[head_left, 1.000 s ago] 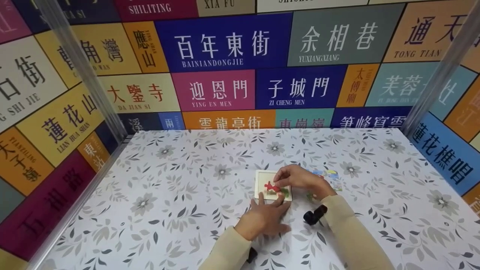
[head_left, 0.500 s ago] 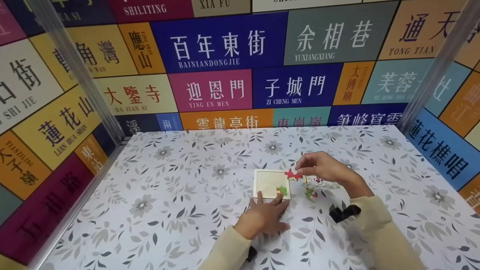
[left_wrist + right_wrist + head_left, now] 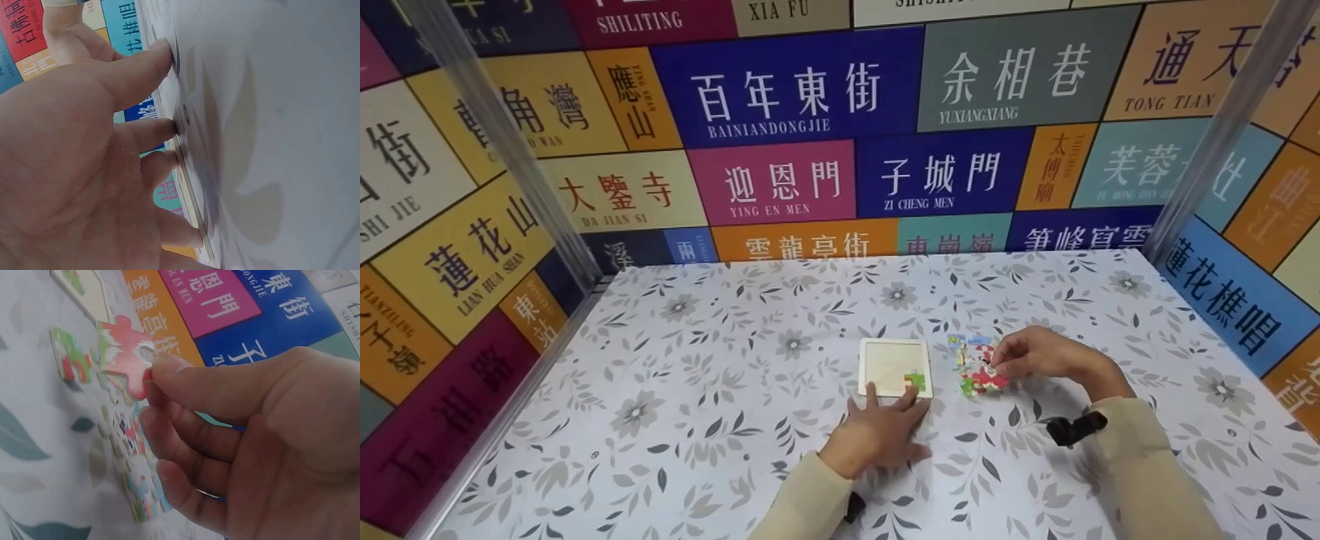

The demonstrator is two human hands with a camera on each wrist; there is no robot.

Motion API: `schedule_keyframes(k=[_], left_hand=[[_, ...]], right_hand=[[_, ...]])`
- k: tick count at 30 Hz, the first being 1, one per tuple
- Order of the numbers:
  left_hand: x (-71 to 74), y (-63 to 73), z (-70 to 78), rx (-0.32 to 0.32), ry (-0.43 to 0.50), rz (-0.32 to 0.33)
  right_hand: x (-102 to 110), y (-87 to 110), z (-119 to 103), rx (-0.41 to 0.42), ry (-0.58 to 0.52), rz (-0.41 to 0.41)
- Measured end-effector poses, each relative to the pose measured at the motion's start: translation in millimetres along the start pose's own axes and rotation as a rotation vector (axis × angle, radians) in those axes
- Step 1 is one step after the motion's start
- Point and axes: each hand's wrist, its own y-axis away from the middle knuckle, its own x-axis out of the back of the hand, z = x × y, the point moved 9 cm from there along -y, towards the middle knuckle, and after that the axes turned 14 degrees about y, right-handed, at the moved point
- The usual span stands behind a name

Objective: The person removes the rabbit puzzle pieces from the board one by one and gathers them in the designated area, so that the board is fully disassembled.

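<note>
A square puzzle tray [image 3: 883, 360] with a pale wooden base and raised white rim lies mid-table. One green puzzle piece [image 3: 916, 381] sits in its near right corner. My left hand [image 3: 876, 435] rests at the tray's near edge with fingers spread; in the left wrist view the fingertips touch the tray's side [image 3: 194, 205]. Between thumb and forefinger, my right hand [image 3: 1054, 361] pinches a red-and-white puzzle piece [image 3: 126, 354], held over a cluster of loose puzzle pieces [image 3: 960, 342] right of the tray. A separate green-and-red puzzle piece [image 3: 70, 354] lies beside that cluster.
A white tablecloth [image 3: 720, 337] with grey flowers and leaves covers the table. Behind it stands a wall of coloured street-name panels [image 3: 787, 82]. Clear upright posts [image 3: 1207, 135] stand at the back corners.
My right hand has lifted the red puzzle piece off the tray and carried it right, over the loose pieces. The left hand has stayed at the tray's edge.
</note>
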Motion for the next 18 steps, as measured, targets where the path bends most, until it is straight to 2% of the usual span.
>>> schedule_keyframes(k=[8,18], left_hand=[[0.1,1.9,-0.6,-0.010,0.024,-0.011],[0.3,0.7,-0.1,-0.003,0.003,-0.010]], right_hand=[[-5.0,0.0,16.3,-0.091,0.085,-0.020],[-5.1,-1.8,11.5,-0.130,0.116,0.026]])
